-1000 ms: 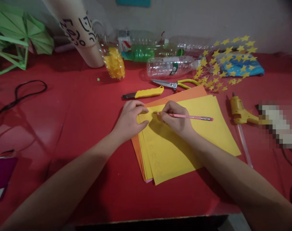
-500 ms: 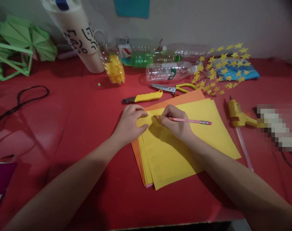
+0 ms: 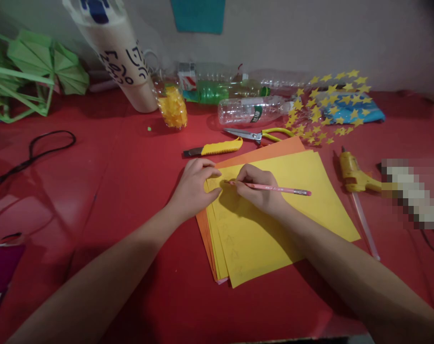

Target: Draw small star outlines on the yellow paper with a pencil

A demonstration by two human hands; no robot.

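My right hand (image 3: 258, 187) is closed round a pink pencil (image 3: 288, 189), whose tip meets the top yellow sheet (image 3: 270, 229) near its upper left. Thumb and fingers apart, my left hand (image 3: 195, 186) rests on the left edge of the paper and holds nothing. Faint pencil stars (image 3: 230, 240) run down the left side of the sheet. Other yellow sheets and an orange sheet (image 3: 263, 152) lie under it. Just behind the paper are a yellow cutter (image 3: 217, 147) and scissors (image 3: 256, 135) with yellow handles.
On the red table (image 3: 131, 157), a white tumbler (image 3: 123, 57), a jar of yellow pieces (image 3: 173, 107), plastic bottles (image 3: 250, 110) and yellow stars (image 3: 317, 112) stand or lie at the back. A glue gun (image 3: 353, 174) is on the right, green paper shapes (image 3: 37, 62) at the left.
My right hand and the pencil have shifted slightly left, and the pencil's eraser end has dipped a little lower. The whole view has shifted slightly.
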